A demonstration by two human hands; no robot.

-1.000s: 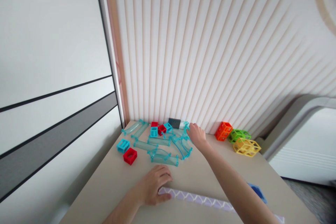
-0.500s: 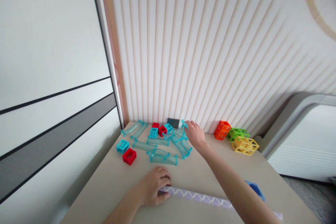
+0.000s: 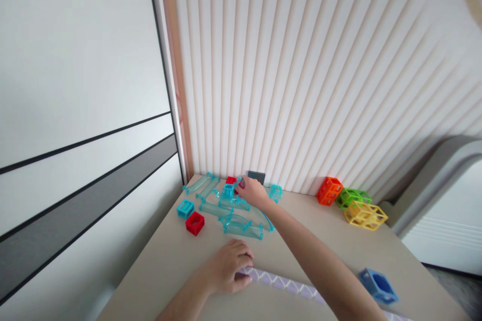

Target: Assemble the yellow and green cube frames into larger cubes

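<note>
My left hand [image 3: 229, 267] lies on the near part of the table, closed around the left end of a long purple strip with a white zigzag pattern [image 3: 280, 281]. My right hand [image 3: 253, 191] reaches across to the back, its fingers closed among the small blocks there; what they hold is hidden. Just left of those fingers are a teal block [image 3: 228, 190] and a red block [image 3: 231, 180]. Clear teal track pieces [image 3: 241, 228] lie spread between my two hands. Part of the strip passes out of sight under my right forearm.
Left of the track pieces are another teal block [image 3: 186, 208] and a red block [image 3: 195, 223]. A dark flat box [image 3: 256, 177] rests by the ribbed wall. Orange [image 3: 329, 191], green [image 3: 353, 197] and yellow frames [image 3: 365, 214] stand at right, a blue block [image 3: 378, 286] nearer.
My right hand has moved left from a teal piece to the blocks, leaving that piece by the wall. My left hand keeps its hold on the strip. The view has shifted slightly.
</note>
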